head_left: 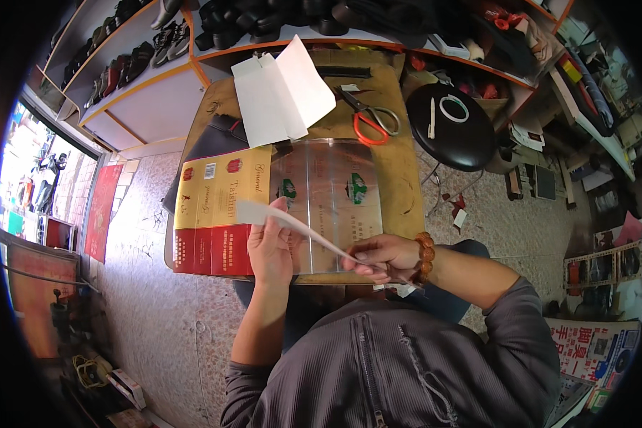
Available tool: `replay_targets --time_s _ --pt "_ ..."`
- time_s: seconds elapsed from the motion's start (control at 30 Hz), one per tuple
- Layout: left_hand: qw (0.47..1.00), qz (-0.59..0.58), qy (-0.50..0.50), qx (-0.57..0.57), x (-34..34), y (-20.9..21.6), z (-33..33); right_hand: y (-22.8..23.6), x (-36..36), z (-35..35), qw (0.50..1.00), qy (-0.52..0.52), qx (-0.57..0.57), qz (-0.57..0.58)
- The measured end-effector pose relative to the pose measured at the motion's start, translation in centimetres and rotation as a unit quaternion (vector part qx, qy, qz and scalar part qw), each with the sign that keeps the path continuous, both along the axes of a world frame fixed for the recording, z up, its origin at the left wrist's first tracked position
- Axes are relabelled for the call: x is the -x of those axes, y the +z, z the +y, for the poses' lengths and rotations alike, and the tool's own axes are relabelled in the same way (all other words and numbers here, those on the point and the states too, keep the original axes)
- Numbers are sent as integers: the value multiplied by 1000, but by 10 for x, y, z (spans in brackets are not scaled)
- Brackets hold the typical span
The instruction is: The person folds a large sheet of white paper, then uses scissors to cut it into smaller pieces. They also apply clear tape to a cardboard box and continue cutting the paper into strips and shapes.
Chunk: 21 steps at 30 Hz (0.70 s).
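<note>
Between my two hands, above the table, is a thin white sheet [303,230], probably paper, seen nearly edge-on and blurred at its left end. My left hand [269,251] pinches it between thumb and fingers. At its other end, my right hand [384,255], with a brown beaded bracelet [426,257] on the wrist, grips the sheet. Below lie a flattened yellow and red carton [217,246] and, beside it, a shiny, see-through-looking sheet [328,167] with green marks. Farther back, a creased white card [264,107] rests next to scissors [369,118] with an orange handle.
The worn wooden table [403,171] also carries a dark folded piece [217,139] and a black bar [344,72]. A round black stool [446,143] holds a white ring [454,108] and a pale stick [431,118]. Shoe shelves [132,68] line the back.
</note>
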State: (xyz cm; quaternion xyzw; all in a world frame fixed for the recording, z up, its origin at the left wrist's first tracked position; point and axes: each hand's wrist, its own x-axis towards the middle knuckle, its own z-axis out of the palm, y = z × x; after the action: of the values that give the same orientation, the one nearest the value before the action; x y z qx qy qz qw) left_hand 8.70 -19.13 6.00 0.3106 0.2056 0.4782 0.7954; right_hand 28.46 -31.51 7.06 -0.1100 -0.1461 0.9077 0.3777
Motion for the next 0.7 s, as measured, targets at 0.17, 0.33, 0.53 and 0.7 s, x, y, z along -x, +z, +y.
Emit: replay_targets --time_s 0.17,0.33,0.53,0.7 --pt "949 259 -1 -181 4 -3 -17 -7 -29 -32 897 -319 26 -305" --pt "624 585 70 -514 52 -3 -36 -19 -70 -42 828 -422 27 -368" --pt "663 587 178 -429 96 -24 -59 -26 -72 -37 850 -389 -35 -354" --pt "862 379 322 -100 132 -45 -28 -16 -58 -16 855 -361 -67 -365"
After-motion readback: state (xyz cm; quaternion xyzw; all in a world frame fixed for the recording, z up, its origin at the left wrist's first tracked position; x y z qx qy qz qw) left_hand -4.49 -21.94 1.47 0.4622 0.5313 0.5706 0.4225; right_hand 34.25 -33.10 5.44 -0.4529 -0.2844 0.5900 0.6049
